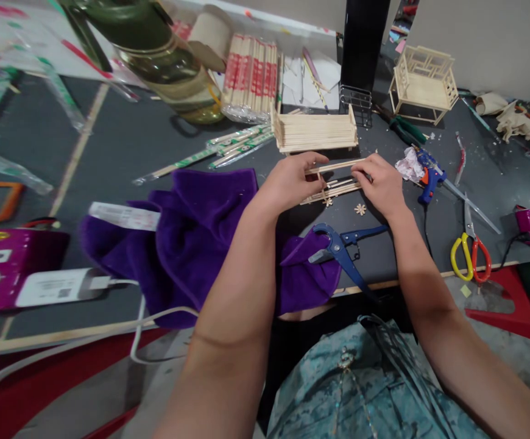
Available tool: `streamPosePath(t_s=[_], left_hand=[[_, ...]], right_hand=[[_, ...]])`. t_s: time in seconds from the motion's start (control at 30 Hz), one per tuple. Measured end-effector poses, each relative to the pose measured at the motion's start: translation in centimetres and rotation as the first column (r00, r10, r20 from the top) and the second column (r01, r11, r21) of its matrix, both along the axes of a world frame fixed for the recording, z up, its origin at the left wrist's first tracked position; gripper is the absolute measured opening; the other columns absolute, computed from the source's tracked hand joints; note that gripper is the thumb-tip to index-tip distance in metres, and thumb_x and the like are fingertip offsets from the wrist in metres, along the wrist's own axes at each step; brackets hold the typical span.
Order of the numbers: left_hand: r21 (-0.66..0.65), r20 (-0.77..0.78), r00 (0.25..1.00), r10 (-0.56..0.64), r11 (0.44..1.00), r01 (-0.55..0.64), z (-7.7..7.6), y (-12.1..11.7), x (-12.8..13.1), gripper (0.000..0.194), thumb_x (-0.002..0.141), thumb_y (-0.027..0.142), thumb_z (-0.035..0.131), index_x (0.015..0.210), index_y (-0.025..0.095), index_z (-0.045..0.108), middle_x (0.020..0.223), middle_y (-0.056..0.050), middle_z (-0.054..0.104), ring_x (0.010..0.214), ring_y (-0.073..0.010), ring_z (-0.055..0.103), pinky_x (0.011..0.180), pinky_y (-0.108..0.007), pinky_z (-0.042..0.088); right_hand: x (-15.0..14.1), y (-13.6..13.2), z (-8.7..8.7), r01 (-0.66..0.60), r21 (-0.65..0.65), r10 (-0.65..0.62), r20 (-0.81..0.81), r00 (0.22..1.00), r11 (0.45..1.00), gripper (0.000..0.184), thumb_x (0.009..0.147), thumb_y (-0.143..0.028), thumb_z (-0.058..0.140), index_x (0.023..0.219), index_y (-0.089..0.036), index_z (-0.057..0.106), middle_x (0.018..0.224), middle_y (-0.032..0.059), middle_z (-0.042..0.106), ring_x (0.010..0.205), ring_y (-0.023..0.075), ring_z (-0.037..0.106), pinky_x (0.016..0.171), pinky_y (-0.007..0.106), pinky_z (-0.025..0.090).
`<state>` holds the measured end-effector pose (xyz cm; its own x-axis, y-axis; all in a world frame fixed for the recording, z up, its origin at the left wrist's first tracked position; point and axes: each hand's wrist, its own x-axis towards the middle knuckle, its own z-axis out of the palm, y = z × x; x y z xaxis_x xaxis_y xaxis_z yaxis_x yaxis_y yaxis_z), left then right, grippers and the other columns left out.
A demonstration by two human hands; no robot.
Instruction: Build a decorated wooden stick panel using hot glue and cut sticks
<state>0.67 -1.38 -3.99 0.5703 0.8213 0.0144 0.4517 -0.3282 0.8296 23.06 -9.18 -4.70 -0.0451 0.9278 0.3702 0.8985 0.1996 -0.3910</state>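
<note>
Between my hands is a small frame of thin wooden sticks (pixel 337 166), with more loose-looking sticks (pixel 338 190) just below it. My left hand (pixel 290 182) is closed, thumb and fingers pinching the frame's left end. At the opposite end, my right hand (pixel 378 183) pinches the same frame, fingertips partly hidden. Two little flower-shaped wooden pieces lie close by, one of them a wooden flower (pixel 360 210) below my right hand. Behind the frame stands a bench-like stick model (pixel 317 132). A blue ratchet cutter (pixel 342 247) rests nearer my body, partly on a purple cloth (pixel 210 244).
A blue glue gun (pixel 431 177) and scissors (pixel 470 247) lie to the right. Farther back are a stick-built chair model (pixel 424 84), packed chopsticks (pixel 250 76) and a large bottle of liquid (pixel 169 67). A white charger (pixel 59 286) with cable is at left.
</note>
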Motion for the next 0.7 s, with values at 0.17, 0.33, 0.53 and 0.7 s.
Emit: streamPosePath(t_s=[0.17, 0.33, 0.53, 0.7], left_hand=[[-0.01, 0.005, 1.0, 0.005, 1.0, -0.005, -0.1, 0.1, 0.0, 0.058, 0.079, 0.024, 0.069, 0.135, 0.011, 0.073, 0.097, -0.009, 0.08, 0.086, -0.0249, 0.072, 0.087, -0.039, 0.06], [-0.009, 0.013, 1.0, 0.002, 1.0, -0.002, -0.3, 0.1, 0.0, 0.059, 0.079, 0.026, 0.069, 0.136, 0.01, 0.072, 0.1, -0.01, 0.08, 0.087, -0.0244, 0.072, 0.088, -0.038, 0.06], [-0.023, 0.019, 1.0, 0.0, 1.0, 0.0, -0.4, 0.2, 0.1, 0.058, 0.078, 0.024, 0.068, 0.135, 0.011, 0.073, 0.102, -0.008, 0.081, 0.092, -0.0247, 0.073, 0.088, -0.036, 0.059], [-0.021, 0.017, 1.0, -0.003, 1.0, 0.004, -0.4, 0.3, 0.1, 0.057, 0.08, 0.024, 0.068, 0.135, 0.011, 0.072, 0.098, -0.008, 0.08, 0.089, -0.0241, 0.073, 0.086, -0.035, 0.059]], right_hand=[[0.5, -0.2, 0.3, 0.037, -0.021, -0.037, -0.016, 0.999, 0.999, 0.02, 0.109, -0.028, 0.055, 0.106, -0.025, 0.075, 0.105, 0.0045, 0.072, 0.1, 0.0221, 0.069, 0.087, 0.035, 0.05], [0.0, -0.3, 0.3, -0.001, -0.036, -0.001, -0.053, 0.999, 0.999, 0.019, 0.106, -0.023, 0.056, 0.103, -0.025, 0.075, 0.106, 0.0039, 0.074, 0.1, 0.0214, 0.07, 0.087, 0.034, 0.052], [-1.2, -0.4, 0.4, -0.052, -0.071, 0.047, -0.068, 0.997, 0.996, 0.026, 0.1, -0.015, 0.049, 0.103, -0.025, 0.073, 0.11, 0.0052, 0.076, 0.107, 0.022, 0.07, 0.091, 0.034, 0.053], [-1.2, -0.8, 1.3, 0.01, -0.032, -0.015, -0.172, 0.985, 0.999, 0.025, 0.087, -0.011, 0.041, 0.082, -0.025, 0.061, 0.088, 0.0034, 0.071, 0.086, 0.0196, 0.066, 0.082, 0.033, 0.049]])
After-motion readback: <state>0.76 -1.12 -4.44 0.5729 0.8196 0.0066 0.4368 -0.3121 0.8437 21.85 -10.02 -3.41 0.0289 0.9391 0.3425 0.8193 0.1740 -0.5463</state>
